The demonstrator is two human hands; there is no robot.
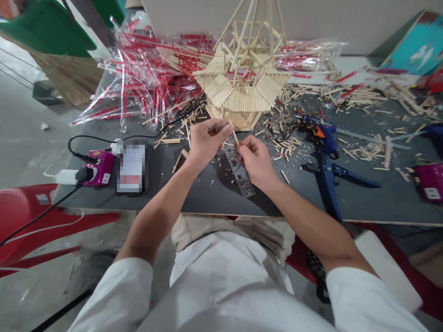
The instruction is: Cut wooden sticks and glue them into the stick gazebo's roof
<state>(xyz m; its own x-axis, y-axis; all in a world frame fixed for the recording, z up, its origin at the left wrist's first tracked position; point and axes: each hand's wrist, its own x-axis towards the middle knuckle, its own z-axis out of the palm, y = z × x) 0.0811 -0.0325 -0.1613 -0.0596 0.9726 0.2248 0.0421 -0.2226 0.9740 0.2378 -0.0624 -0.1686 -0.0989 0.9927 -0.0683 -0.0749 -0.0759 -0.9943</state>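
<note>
Thin pale wooden stick (236, 137), in front of the tan wooden model (242, 99): my left hand (207, 140) and right hand (256, 159) pinch it. I'm probably measuring with the clear plastic ruler (238, 173); next needs steady fingers.

A plain, pale grey wall (318, 20) rises directly behind the dark grey table (207, 198), whose front edge shows a thin, light-coloured strip, while a teal panel (411, 46) leans at a slant near the far right corner. To the left, a smooth grey floor (17, 124) dotted with a few pale scraps stretches away past a glossy red plastic seat (17, 207) just beside the table and a green object (44, 37) with a straw-coloured lower part. Soft, whitish light covers the room fairly evenly.
</note>
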